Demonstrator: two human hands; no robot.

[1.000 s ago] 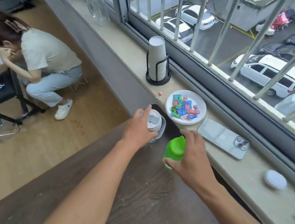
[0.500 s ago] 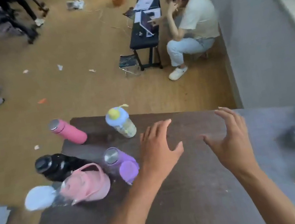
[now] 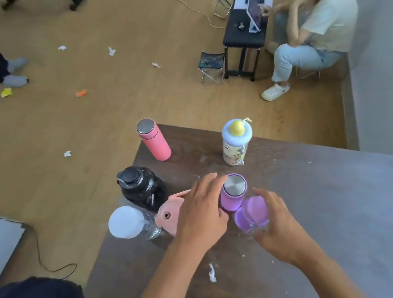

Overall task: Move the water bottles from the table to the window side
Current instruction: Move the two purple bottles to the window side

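Head view: 6 bottles stand on the dark table, bunched at its left corner.
Left hand: fingers curled around the purple steel-capped bottle; whether the grip is tight cannot be told.
Right hand: fingers half open, cupped against the purple-lidded bottle.
Others: pink flask and yellow-knobbed bottle at the far edge; black jug, pink bottle and clear bottle left.

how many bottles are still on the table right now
7: pink flask, duck-lid bottle, black jug, clear white-capped bottle, pink bottle, purple flask, lilac bottle. Hands may hide more.
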